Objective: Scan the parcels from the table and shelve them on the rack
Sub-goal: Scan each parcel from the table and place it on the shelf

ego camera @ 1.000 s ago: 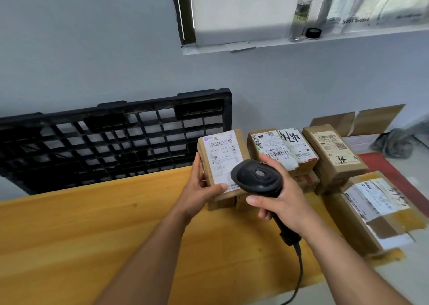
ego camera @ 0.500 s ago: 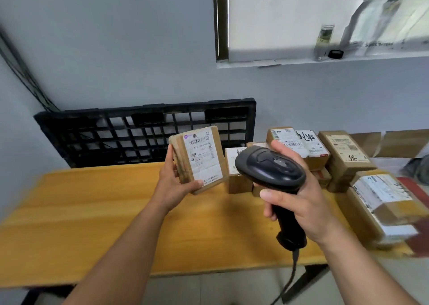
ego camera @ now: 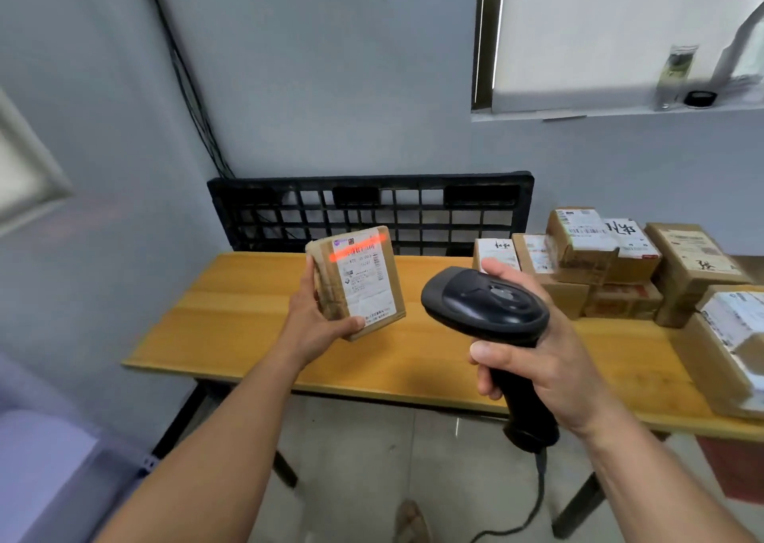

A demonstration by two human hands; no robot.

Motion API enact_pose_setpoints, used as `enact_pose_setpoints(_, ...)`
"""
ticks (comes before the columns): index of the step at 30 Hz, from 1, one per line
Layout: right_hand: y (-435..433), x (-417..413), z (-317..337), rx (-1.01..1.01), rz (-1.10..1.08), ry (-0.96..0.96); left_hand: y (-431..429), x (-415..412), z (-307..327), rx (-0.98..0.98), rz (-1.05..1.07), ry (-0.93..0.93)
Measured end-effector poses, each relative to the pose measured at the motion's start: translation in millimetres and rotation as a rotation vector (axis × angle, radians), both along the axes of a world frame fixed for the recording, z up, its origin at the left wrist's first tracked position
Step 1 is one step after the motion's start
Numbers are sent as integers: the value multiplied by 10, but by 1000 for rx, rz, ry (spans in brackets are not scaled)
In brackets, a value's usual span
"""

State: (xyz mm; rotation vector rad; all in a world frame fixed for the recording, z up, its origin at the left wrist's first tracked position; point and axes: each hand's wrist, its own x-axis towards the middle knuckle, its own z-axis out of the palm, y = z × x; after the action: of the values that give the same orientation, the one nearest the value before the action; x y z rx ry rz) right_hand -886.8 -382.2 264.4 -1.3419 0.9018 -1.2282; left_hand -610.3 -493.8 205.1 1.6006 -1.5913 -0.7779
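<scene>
the left hand [ego camera: 318, 327] holds a small brown parcel [ego camera: 357, 282] upright in the air above the left part of the wooden table [ego camera: 248, 319]. the thumb lies across its lower front edge and the fingers are behind it. the parcel's white shipping label faces the person, tilted slightly, and a red-orange scan line [ego camera: 359, 249] runs across the top of the label where the barcode is printed.

the right hand [ego camera: 537, 360] is wrapped round the handle of a black barcode scanner [ego camera: 483, 307], thumb on the near side of the grip. the scanner's broad head sits to the right of the held parcel, with open space between the two. a black cable [ego camera: 533, 505] drops from the base of the handle toward the tiled floor.

on the right part of the table the other parcels [ego camera: 599, 261] sit in a tight group, all brown cardboard. small boxes with white labels are stacked two high toward the far edge. a taller box [ego camera: 694, 261] is just right of them, and a large taped box [ego camera: 731, 344] is nearest at the right edge, partly cut off. some labels carry handwritten black marks.

a black plastic pallet [ego camera: 372, 212] stands on edge behind the table, leaning against the grey wall. dark wall cables [ego camera: 186, 79] run down the wall to its left end. up on the far right, a window ledge [ego camera: 578, 114] holds a glass jar [ego camera: 676, 75] and a black lid [ego camera: 700, 98] beside it, both blurred.
</scene>
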Motion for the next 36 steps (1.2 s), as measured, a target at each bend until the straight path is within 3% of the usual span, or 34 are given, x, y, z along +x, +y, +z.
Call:
enact_pose_setpoints(18, 425, 1013, 252, -19, 189, -18, 933, 1137, 149, -79, 249, -35)
enact_pose_setpoints(28, 697, 2157, 290, -15, 317, 6, 1733, 2261, 323, -40, 405, -41)
enact_pose_setpoints(36, 1039, 2978, 412, -77, 329, 32, 2362, 3072, 574, -119, 462, 20)
